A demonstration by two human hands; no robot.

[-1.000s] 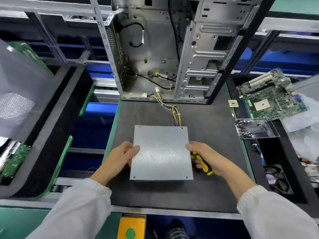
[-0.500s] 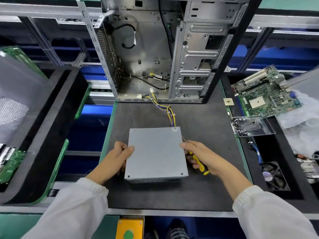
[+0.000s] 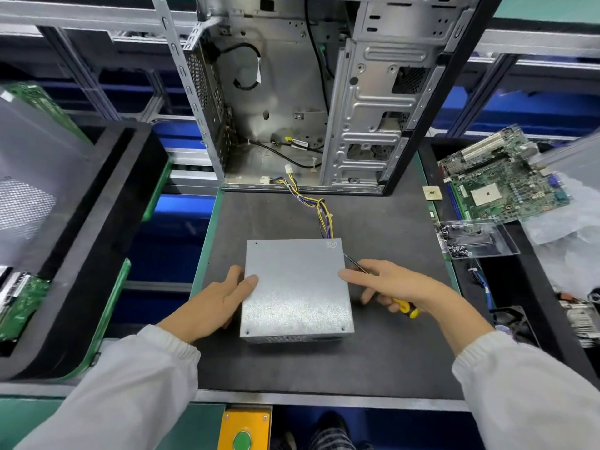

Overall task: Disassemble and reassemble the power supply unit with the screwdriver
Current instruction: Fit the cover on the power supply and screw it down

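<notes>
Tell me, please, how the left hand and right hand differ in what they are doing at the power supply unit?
The left hand holds nothing, its thumb lying on the power supply unit; the right hand grips a yellow-handled screwdriver. The left sits on the unit's left edge, the right on its right. Both touch it.

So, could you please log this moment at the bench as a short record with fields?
workpiece: power supply unit, lying flat on the dark mat, lid on
cables: yellow and dark wire bundle runs from its far edge into the open computer case
left hand: left hand rests against the unit's left side, thumb on top
right hand: right hand touches the unit's right edge while holding the screwdriver
nearby: motherboard and clear screw tray, right of the mat
</notes>
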